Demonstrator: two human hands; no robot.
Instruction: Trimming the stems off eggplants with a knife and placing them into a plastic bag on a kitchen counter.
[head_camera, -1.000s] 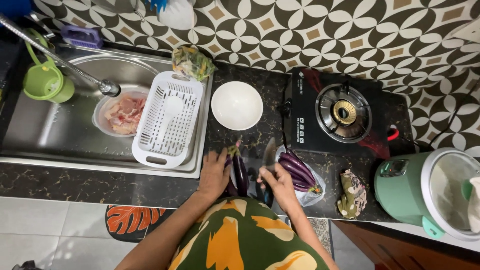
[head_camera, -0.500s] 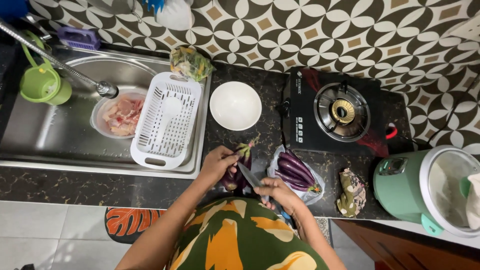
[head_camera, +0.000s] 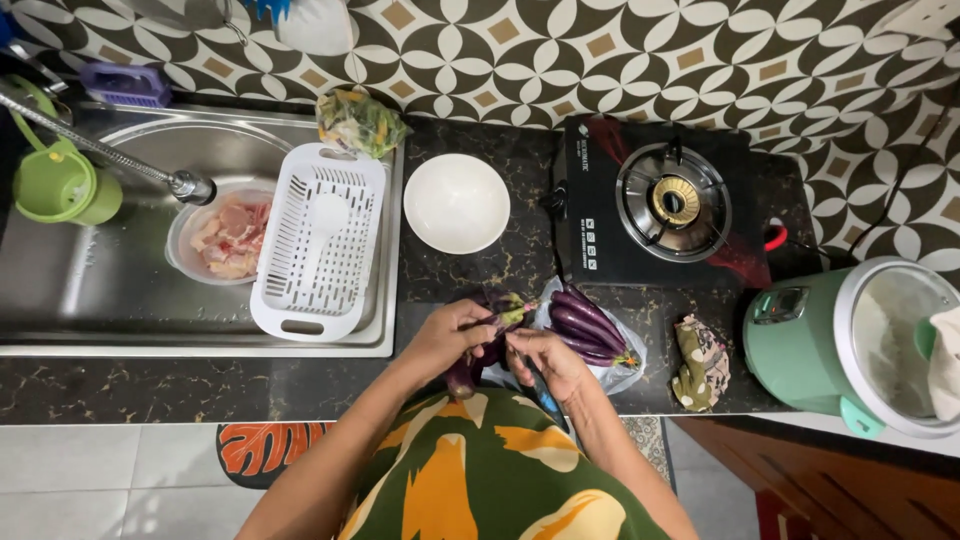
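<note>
You have the eggplant over the front edge of the dark stone bench, tip hanging toward your body. Bare bench lies just left of it; the bag of eggplants crowds its right side. Your left hand curls around the eggplant near its green stem. Your right hand is closed around a blue-handled knife, touching the eggplant. Behind it sits a white bowl, farther left the sink with a white basket, back right a gas stove.
</note>
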